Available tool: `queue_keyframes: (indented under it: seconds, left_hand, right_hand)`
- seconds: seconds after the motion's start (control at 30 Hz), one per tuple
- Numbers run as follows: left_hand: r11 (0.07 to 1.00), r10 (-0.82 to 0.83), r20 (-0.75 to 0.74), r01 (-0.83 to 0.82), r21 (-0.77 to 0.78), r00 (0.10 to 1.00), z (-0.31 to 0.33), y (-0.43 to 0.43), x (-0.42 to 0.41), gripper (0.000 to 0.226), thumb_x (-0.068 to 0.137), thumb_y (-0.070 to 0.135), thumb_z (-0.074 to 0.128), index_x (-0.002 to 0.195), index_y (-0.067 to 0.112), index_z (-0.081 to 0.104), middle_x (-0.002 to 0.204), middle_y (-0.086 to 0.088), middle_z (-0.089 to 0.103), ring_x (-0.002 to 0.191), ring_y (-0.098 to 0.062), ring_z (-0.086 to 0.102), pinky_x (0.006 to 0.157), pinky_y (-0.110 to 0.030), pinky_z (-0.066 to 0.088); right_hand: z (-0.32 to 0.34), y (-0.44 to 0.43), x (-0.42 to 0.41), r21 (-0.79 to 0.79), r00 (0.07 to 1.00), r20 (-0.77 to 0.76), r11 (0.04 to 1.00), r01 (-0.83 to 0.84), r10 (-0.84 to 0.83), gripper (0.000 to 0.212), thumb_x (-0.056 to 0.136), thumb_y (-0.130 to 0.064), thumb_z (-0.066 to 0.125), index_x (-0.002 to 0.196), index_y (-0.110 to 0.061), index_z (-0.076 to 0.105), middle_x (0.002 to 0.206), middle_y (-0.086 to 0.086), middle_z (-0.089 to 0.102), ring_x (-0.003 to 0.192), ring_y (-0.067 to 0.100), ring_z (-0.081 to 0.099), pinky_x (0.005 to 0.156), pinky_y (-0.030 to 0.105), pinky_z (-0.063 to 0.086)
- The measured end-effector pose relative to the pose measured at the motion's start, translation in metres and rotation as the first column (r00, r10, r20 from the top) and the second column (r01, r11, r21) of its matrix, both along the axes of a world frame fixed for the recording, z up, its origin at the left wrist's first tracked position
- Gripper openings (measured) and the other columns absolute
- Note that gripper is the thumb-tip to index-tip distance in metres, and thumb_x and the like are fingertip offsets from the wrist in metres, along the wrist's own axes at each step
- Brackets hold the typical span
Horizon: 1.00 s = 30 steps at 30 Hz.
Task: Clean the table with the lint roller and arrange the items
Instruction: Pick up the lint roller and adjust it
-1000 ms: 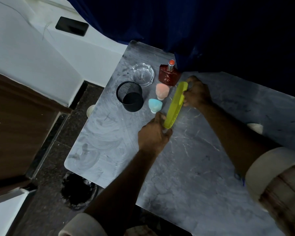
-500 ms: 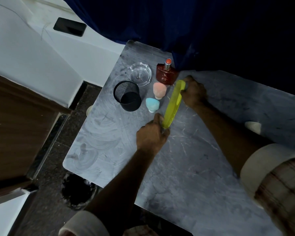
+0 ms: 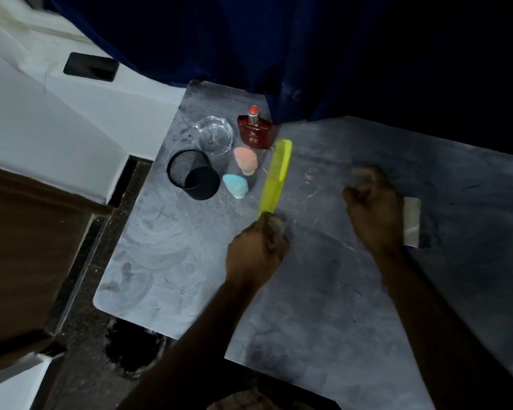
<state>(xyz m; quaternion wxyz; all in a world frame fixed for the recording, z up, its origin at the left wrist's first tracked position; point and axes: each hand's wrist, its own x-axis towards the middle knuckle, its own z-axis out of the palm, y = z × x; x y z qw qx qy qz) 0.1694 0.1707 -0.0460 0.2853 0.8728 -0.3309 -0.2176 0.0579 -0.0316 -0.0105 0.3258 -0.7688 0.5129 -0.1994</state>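
Left hand [image 3: 256, 250] pinches long yellow-green plastic comb [image 3: 275, 176] flat on grey marble bench [image 3: 323, 306]; right hand [image 3: 373, 205] loosely curled, empty. Risk: comb swings, topples pink sponge [image 3: 245, 160].

One head-worn view looks steeply down from close above the grey table [image 3: 323, 291], facing its curtained far edge.

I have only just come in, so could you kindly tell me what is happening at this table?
A person is tidying a grey table. The left hand is at the near end of a yellow comb lying beside two makeup sponges. The right hand, blurred, is off the comb, next to the lint roller. A black mesh cup, glass ashtray and perfume bottle stand grouped behind.
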Motion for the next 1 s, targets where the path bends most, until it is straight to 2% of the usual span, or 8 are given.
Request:
queue_keyframes:
  seconds: [0.13, 0.17, 0.27, 0.37, 0.47, 0.53, 0.8, 1.0]
  left_hand:
    - [0.990, -0.136, -0.261, 0.138, -0.013, 0.956, 0.002, -0.015, -0.041, 0.031, 0.084, 0.047, 0.061, 0.112, 0.036, 0.068, 0.098, 0.011, 0.078, 0.087, -0.018, 0.075, 0.082, -0.031, 0.058]
    - [0.984, -0.176, -0.331, 0.175, -0.032, 0.927, 0.001, -0.020, -0.053, 0.028, 0.084, 0.043, 0.065, 0.111, 0.034, 0.070, 0.095, 0.010, 0.078, 0.088, -0.018, 0.076, 0.084, -0.034, 0.061]
    - [0.962, -0.272, -0.416, 0.259, -0.089, 0.868, -0.006, -0.040, -0.092, 0.021, 0.091, 0.032, 0.074, 0.111, 0.026, 0.075, 0.097, 0.005, 0.081, 0.094, -0.018, 0.078, 0.089, -0.041, 0.062]
    - [0.946, -0.323, -0.450, 0.305, -0.114, 0.833, -0.008, -0.061, -0.126, 0.033, 0.090, 0.031, 0.074, 0.121, 0.021, 0.075, 0.111, 0.000, 0.082, 0.103, -0.019, 0.078, 0.095, -0.038, 0.061]
    - [0.944, -0.321, -0.446, 0.318, -0.085, 0.835, -0.012, -0.079, -0.146, 0.038, 0.092, 0.020, 0.080, 0.129, 0.018, 0.073, 0.119, 0.001, 0.081, 0.110, -0.019, 0.076, 0.102, -0.041, 0.059]
    - [0.944, -0.318, -0.463, 0.324, -0.070, 0.827, -0.014, -0.087, -0.154, 0.039, 0.093, 0.018, 0.080, 0.131, 0.017, 0.072, 0.122, 0.000, 0.080, 0.112, -0.018, 0.075, 0.104, -0.041, 0.058]
    - [0.952, -0.287, -0.509, 0.300, -0.059, 0.811, -0.017, -0.099, -0.162, 0.039, 0.094, 0.021, 0.081, 0.131, 0.015, 0.072, 0.124, -0.002, 0.080, 0.115, -0.020, 0.074, 0.107, -0.042, 0.058]
    - [0.954, -0.288, -0.478, 0.292, -0.069, 0.830, -0.019, -0.097, -0.162, 0.043, 0.089, 0.022, 0.085, 0.130, 0.015, 0.072, 0.124, -0.004, 0.079, 0.115, -0.022, 0.074, 0.104, -0.045, 0.060]
  right_hand:
    - [0.000, 0.020, -0.080, 0.124, 0.993, -0.015, 0.985, 0.116, -0.115, 0.024, 0.085, -0.029, 0.063, 0.109, -0.025, 0.062, 0.079, -0.001, 0.065, 0.076, 0.033, 0.069, 0.078, 0.049, 0.059]
    - [-0.001, 0.023, -0.098, 0.169, 0.990, -0.024, 0.975, 0.142, -0.140, 0.022, 0.086, -0.026, 0.064, 0.108, -0.026, 0.061, 0.083, 0.004, 0.068, 0.077, 0.035, 0.070, 0.076, 0.049, 0.059]
    - [-0.003, 0.027, -0.146, 0.055, 0.965, -0.183, 0.978, 0.200, -0.187, 0.021, 0.088, -0.028, 0.065, 0.107, -0.021, 0.065, 0.100, 0.010, 0.073, 0.090, 0.033, 0.070, 0.077, 0.024, 0.045]
    - [-0.009, 0.030, -0.168, 0.013, 0.942, -0.285, 0.982, 0.187, -0.176, 0.023, 0.089, -0.031, 0.071, 0.101, -0.012, 0.068, 0.102, 0.012, 0.071, 0.093, 0.033, 0.069, 0.079, 0.029, 0.048]
    - [-0.017, 0.031, -0.169, 0.179, 0.957, -0.244, 0.962, 0.206, -0.160, 0.028, 0.088, -0.032, 0.075, 0.100, -0.007, 0.069, 0.099, 0.016, 0.074, 0.093, 0.035, 0.070, 0.082, 0.048, 0.056]
    - [-0.021, 0.030, -0.166, 0.201, 0.962, -0.228, 0.959, 0.200, -0.153, 0.028, 0.088, -0.032, 0.074, 0.101, -0.007, 0.070, 0.098, 0.015, 0.075, 0.091, 0.034, 0.071, 0.081, 0.050, 0.057]
    - [-0.026, 0.028, -0.168, 0.203, 0.961, -0.242, 0.961, 0.187, -0.136, 0.022, 0.093, -0.030, 0.068, 0.098, -0.009, 0.071, 0.094, 0.010, 0.075, 0.085, 0.028, 0.072, 0.079, 0.049, 0.059]
    - [-0.029, 0.029, -0.165, 0.204, 0.972, -0.206, 0.966, 0.158, -0.116, 0.018, 0.095, -0.026, 0.069, 0.099, -0.008, 0.072, 0.091, 0.010, 0.076, 0.078, 0.022, 0.069, 0.071, 0.030, 0.051]
